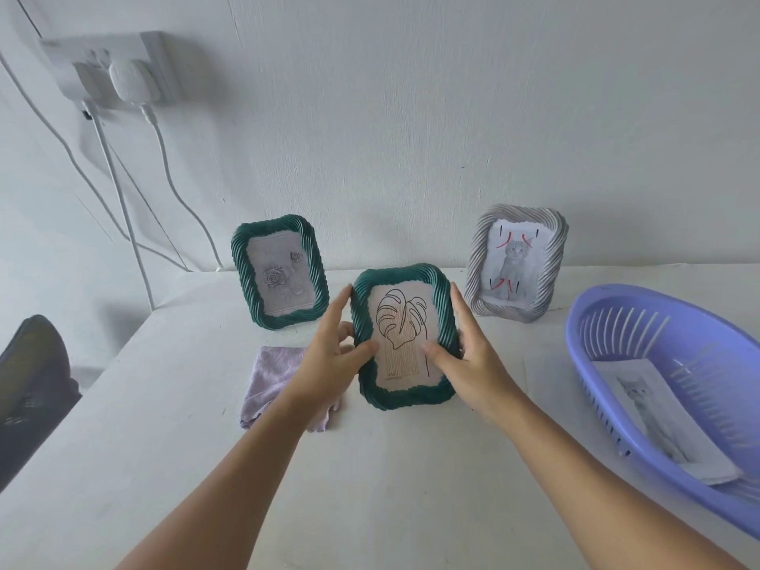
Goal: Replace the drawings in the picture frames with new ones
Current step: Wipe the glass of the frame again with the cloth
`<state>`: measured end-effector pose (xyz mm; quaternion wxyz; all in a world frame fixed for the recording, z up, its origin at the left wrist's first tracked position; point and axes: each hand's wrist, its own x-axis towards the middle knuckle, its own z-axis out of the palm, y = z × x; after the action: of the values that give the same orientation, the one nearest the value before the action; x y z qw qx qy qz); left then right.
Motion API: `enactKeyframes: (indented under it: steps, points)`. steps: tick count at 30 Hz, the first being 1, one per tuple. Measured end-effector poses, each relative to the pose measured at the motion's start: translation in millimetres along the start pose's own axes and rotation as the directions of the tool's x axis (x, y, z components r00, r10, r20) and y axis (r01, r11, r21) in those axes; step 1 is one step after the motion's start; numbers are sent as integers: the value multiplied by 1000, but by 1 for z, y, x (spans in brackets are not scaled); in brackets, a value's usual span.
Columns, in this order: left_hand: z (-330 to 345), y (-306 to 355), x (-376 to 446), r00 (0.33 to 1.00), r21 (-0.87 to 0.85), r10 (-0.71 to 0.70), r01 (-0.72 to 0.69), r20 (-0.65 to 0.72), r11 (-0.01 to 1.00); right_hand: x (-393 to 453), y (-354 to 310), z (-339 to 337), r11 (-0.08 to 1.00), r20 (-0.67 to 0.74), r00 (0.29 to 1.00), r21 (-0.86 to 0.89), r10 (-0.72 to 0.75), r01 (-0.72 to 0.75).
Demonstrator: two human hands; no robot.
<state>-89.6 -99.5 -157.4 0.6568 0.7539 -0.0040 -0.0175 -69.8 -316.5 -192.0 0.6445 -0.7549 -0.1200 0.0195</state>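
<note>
Holding the nearer green frame [405,337] upright at the middle of the table [411,487], the left hand [333,355] and right hand [473,355] clasp its two side edges, thumbs pressed on the leaf drawing [403,335] inside. The rose frame [279,273] and the grey frame [516,263] (its cat picture marked in red) stand behind; which already hold new sheets I cannot tell. More cat drawings [654,421] wait in the purple basket [617,413], so work likely remains.

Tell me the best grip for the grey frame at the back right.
Probably by its two long side edges, coming from the front. The grey frame stands upright, leaning back near the wall, so its back is hard to reach; its ridged sides are free, with the basket clear of it.
</note>
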Motion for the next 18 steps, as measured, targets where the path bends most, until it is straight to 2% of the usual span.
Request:
enactKeyframes:
  steps: [6, 18]
  points:
    - [-4, 9, 5, 996, -118, -35, 44, 78, 992, 3, -5, -4, 993, 65, 998, 111, 22, -29]
    - [-15, 21, 24, 973, -273, -118, 171, 200, 947, 18, -8, 1, 988, 29, 999, 150, 20, -24]
